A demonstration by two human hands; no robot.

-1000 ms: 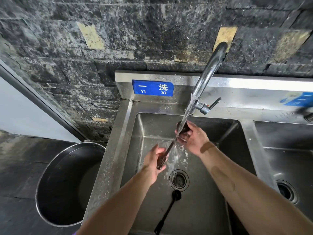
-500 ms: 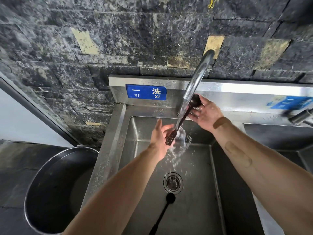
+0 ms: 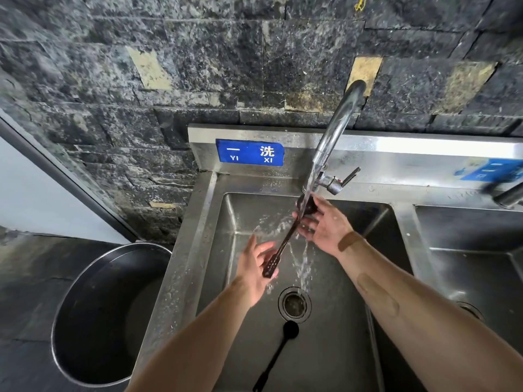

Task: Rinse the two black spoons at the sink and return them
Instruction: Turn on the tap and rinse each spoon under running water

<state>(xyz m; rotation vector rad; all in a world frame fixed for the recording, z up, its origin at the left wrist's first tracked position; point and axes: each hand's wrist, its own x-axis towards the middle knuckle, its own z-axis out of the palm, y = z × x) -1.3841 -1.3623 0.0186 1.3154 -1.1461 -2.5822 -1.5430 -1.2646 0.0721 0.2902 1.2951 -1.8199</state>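
One black spoon [image 3: 285, 240] is held slantwise over the left sink basin [image 3: 226, 222] under running water from the faucet [image 3: 336, 128]. My left hand [image 3: 254, 267] pinches its perforated handle end. My right hand [image 3: 325, 224] cups and rubs its bowl, right where the stream lands. The second black spoon [image 3: 278, 355] lies flat on the basin floor, its bowl just below the drain [image 3: 294, 304], handle pointing toward me.
A large steel pot [image 3: 85, 321] stands on the dark floor left of the sink. A second basin [image 3: 481, 264] with its own tap [image 3: 506, 196] lies to the right. The faucet lever [image 3: 343, 179] sticks out behind my right hand. A rough stone wall rises behind.
Both hands and the held spoon have dropped lower into the basin since half a second ago; the spoon's bowl stays under the stream. The second spoon has not moved.
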